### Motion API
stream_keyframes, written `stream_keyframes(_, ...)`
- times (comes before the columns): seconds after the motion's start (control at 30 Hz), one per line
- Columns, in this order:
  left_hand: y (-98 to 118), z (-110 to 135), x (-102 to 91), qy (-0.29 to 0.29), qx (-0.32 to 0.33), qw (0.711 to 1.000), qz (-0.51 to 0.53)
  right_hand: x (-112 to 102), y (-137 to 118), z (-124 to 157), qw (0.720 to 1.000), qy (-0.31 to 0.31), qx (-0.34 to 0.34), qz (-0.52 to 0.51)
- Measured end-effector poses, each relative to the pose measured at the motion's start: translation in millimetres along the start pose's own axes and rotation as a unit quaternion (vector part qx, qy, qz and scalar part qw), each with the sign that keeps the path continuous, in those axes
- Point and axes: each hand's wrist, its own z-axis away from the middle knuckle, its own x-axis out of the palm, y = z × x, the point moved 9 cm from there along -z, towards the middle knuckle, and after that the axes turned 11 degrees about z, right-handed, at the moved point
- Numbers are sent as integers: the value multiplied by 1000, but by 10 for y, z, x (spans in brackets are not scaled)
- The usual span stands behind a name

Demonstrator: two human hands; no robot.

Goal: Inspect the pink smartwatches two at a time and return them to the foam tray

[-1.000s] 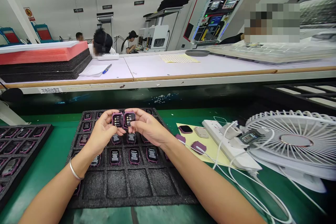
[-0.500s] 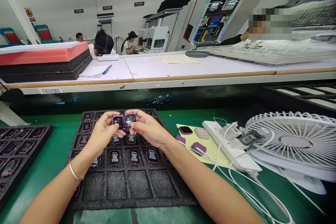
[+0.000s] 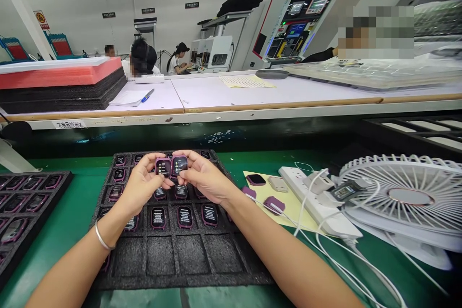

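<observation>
My left hand (image 3: 141, 184) pinches a purple-framed watch body (image 3: 163, 167) with a lit screen. My right hand (image 3: 203, 176) holds a second watch body (image 3: 179, 164) right beside it, screens facing me. Both are held a little above the far part of a black foam tray (image 3: 180, 252) on the green bench. Several more watch bodies (image 3: 185, 216) lie in the tray's pockets; its near row is bare foam. A metal bangle sits on my left wrist.
Another foam tray (image 3: 25, 199) of watches lies at the left. To the right are a yellow sheet (image 3: 288, 204) with loose watch bodies, a white power strip (image 3: 317, 204) with cables, and a white fan (image 3: 407, 197). Other people work at benches behind.
Both hands hold the two watches almost still; the watches have tilted slightly between frames.
</observation>
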Motion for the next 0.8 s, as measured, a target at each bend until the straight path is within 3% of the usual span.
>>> stream_keyframes(0.8, 14, 10, -19, 15, -21, 999, 30, 24, 18, -5, 999, -28, 6, -19)
